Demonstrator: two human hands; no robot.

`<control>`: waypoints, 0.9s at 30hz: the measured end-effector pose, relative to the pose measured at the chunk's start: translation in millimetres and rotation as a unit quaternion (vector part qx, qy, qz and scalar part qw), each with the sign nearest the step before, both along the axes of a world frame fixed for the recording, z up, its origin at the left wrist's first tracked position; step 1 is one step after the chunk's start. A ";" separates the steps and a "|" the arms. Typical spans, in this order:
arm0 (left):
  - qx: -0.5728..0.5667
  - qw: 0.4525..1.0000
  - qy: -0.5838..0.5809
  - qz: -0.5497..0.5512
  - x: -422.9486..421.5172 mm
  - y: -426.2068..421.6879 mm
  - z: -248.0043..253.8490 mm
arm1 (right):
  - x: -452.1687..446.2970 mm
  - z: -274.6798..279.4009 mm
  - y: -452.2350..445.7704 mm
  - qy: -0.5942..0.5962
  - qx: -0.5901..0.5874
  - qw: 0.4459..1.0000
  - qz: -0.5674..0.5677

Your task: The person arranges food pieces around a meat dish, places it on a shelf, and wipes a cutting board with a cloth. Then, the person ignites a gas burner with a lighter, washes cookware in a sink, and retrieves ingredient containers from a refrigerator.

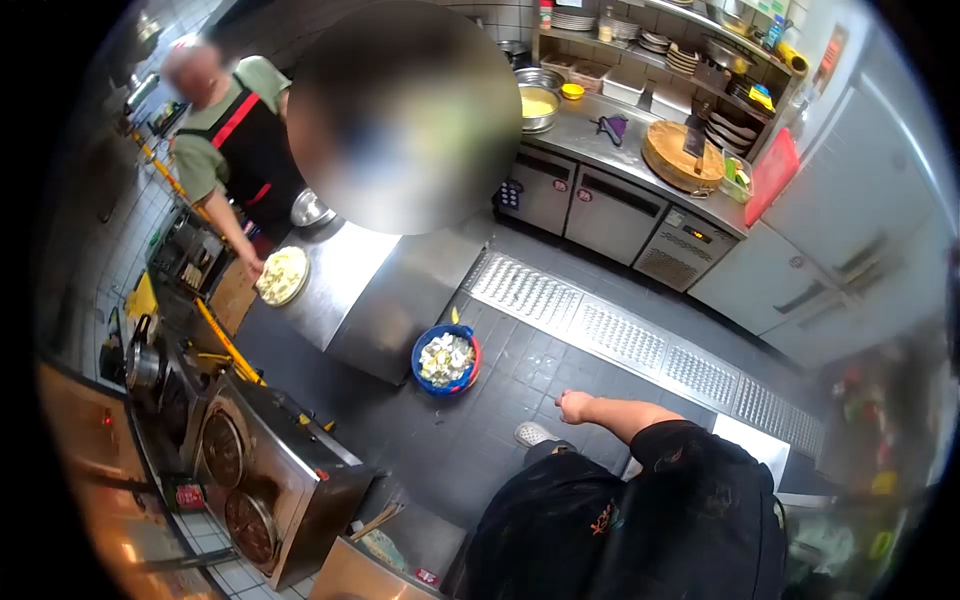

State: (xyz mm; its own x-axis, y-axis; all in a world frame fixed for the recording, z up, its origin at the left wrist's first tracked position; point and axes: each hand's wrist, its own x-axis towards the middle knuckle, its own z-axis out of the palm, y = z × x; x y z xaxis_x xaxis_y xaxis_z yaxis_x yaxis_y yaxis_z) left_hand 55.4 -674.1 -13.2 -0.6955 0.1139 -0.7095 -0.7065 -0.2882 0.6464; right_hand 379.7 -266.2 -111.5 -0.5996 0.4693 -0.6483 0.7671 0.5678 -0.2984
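My right hand (573, 405) is held out above the dark tiled floor, its fingers curled in, with nothing visible in it. My left hand is out of sight. Nearest to the right hand is a blue basket (418, 366) set inside a red bucket (475, 362) on the floor, full of white and yellowish scraps. A small yellow piece (455, 315) lies just behind it. Below my hand a light, holed clog (535, 433) shows on the floor.
A co-worker (245, 130) in a black apron touches a plate of pale yellow food (283, 276) on a steel counter (335, 270). Stove burners (250, 525) stand at lower left. A metal floor grate (620, 335) crosses behind. A cleaver lies on a round chopping block (670, 155).
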 end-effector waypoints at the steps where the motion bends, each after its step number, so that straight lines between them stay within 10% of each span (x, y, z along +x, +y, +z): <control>1: -0.005 1.000 -0.001 -0.001 1.5 13.7 -0.7 | 13.3 -2.9 15.8 -0.009 -0.004 1.000 -0.025; 15: -0.054 0.998 -0.014 -0.033 6.1 118.2 3.9 | 114.4 -18.4 143.2 -0.069 0.018 0.961 -0.268; 27: -0.069 0.997 -0.012 -0.025 2.8 127.7 9.2 | 83.8 -34.1 155.6 -0.049 -0.009 0.972 -0.229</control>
